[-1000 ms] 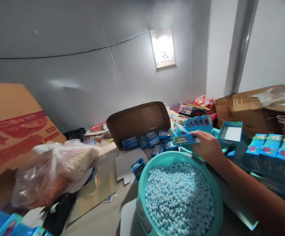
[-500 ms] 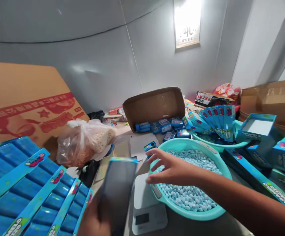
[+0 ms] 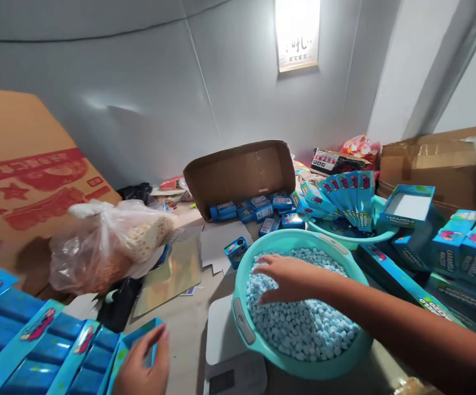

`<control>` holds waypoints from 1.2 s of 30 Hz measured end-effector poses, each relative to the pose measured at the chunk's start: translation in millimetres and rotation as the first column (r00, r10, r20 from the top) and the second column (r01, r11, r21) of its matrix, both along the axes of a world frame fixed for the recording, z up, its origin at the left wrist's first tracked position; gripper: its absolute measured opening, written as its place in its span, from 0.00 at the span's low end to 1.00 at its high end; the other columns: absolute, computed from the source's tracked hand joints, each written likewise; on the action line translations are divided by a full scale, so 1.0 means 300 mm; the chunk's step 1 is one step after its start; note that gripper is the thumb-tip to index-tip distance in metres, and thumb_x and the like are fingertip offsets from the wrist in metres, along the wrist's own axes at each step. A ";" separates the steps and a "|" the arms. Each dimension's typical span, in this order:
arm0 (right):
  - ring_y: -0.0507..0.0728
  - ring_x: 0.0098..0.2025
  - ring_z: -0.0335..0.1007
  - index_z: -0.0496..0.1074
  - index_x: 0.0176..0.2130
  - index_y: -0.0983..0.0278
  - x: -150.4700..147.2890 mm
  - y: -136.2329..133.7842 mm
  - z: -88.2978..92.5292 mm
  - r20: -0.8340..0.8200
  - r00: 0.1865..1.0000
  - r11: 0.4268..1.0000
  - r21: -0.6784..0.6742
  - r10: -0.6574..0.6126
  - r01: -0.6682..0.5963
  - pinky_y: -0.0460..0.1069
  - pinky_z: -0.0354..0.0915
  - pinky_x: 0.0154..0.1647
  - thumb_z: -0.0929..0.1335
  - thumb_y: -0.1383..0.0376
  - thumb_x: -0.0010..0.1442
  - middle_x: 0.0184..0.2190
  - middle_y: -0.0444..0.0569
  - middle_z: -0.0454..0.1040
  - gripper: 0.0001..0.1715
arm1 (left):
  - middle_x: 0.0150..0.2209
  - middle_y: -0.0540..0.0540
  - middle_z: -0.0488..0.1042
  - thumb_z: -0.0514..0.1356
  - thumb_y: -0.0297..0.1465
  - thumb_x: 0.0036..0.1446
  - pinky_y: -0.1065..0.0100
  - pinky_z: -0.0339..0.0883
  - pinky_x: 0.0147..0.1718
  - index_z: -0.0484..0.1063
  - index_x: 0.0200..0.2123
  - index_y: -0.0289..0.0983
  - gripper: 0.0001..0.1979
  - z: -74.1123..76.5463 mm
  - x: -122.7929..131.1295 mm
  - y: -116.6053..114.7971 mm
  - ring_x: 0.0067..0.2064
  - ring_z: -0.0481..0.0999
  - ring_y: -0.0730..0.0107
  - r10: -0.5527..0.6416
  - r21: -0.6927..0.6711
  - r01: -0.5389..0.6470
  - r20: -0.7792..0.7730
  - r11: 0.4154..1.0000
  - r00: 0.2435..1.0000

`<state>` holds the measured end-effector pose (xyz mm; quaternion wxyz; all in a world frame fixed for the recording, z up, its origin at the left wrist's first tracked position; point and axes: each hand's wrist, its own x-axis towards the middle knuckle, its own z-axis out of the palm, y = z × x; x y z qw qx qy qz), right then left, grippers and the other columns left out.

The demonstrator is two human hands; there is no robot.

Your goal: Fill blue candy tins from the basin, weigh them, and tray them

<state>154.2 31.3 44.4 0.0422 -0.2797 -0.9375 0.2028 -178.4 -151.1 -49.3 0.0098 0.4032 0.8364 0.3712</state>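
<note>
My left hand (image 3: 143, 359) is at the lower left, its fingers closed over the rim of a blue box (image 3: 130, 337) at the end of a row of blue printed boxes (image 3: 43, 362). Much of that box is hidden behind the hand. Over a turquoise basin (image 3: 244, 285) of small pale-blue candies (image 3: 299, 329) hovers my right hand (image 3: 285, 280), palm down, fingers spread, holding nothing. Left of the basin, partly under its rim, lies a white kitchen scale (image 3: 225, 340) with a dark display.
Behind the basin, small blue packs (image 3: 262, 211) lie by a tipped brown carton (image 3: 238, 173). A second basin (image 3: 380, 236) with fanned blue boxes (image 3: 351, 197) stands at right, near stacked boxes (image 3: 452, 247). Clear plastic bags (image 3: 114, 247) and a large carton (image 3: 24, 181) are at left.
My left hand has moved left and down with the box, from beside the scale to the row. My right hand has moved from the basin's left rim to above the candies. The view has shifted.
</note>
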 end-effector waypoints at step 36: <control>0.55 0.36 0.71 0.81 0.45 0.64 -0.125 0.177 -0.035 0.151 0.975 0.986 0.054 -0.166 0.160 0.48 0.59 0.34 0.70 0.53 0.60 0.40 0.51 0.81 0.20 | 0.61 0.36 0.72 0.73 0.42 0.44 0.49 0.71 0.56 0.59 0.67 0.42 0.48 0.078 0.140 0.255 0.54 0.79 0.51 -0.575 0.133 0.597 0.494 0.791 0.653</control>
